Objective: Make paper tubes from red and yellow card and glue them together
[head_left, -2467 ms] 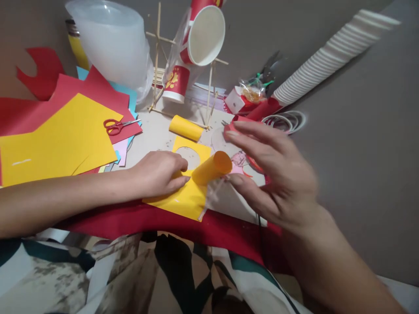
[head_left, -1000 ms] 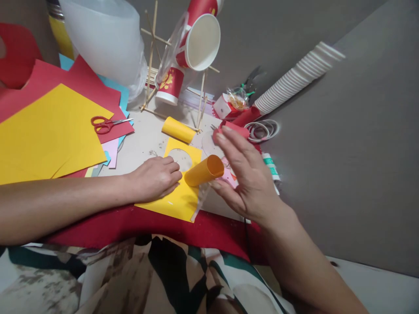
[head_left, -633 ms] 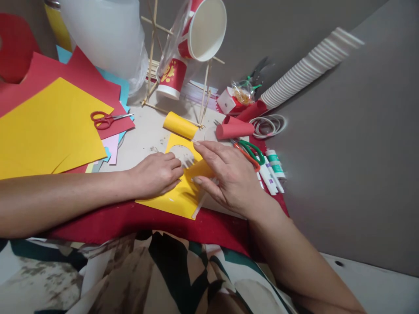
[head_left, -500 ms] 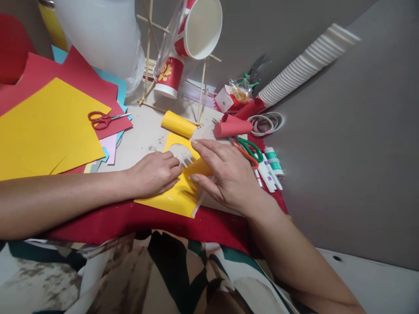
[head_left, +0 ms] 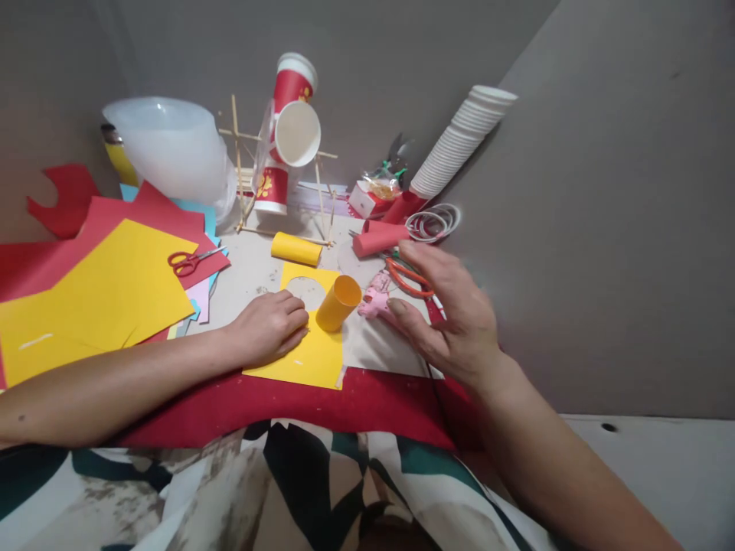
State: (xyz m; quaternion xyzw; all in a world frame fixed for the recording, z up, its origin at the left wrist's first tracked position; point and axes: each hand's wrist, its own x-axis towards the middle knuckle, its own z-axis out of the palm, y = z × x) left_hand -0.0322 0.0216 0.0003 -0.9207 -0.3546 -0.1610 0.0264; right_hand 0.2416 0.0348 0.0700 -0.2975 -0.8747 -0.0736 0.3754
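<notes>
My left hand point(head_left: 272, 324) rests on a yellow paper sheet point(head_left: 321, 360) with a round hole cut in it. Its fingers are bent and pressed together, holding the sheet down. Close to these fingertips a yellow paper tube point(head_left: 335, 309) stands on the sheet, slightly tilted, and neither hand touches it. To the tube's right, my right hand point(head_left: 451, 314) is raised with thumb and fingers apart and nothing between them. A pink object point(head_left: 376, 297), its kind unclear, lies between the tube and my right thumb. Another yellow paper tube point(head_left: 295, 249) lies on its side behind the sheet.
Red-handled scissors point(head_left: 187, 263) lie on coloured paper sheets point(head_left: 109, 291) at left. A stick frame point(head_left: 281, 234) with red paper cups point(head_left: 271, 190) stands behind. On the right are red paper tubes point(head_left: 379, 239), a coiled cable point(head_left: 432, 223) and stacked white cups point(head_left: 459, 141) near the wall.
My right hand has lifted away from the yellow sheet to the right, uncovering the standing yellow tube and the pink object. My left hand stays on the sheet. The camera view has tilted up.
</notes>
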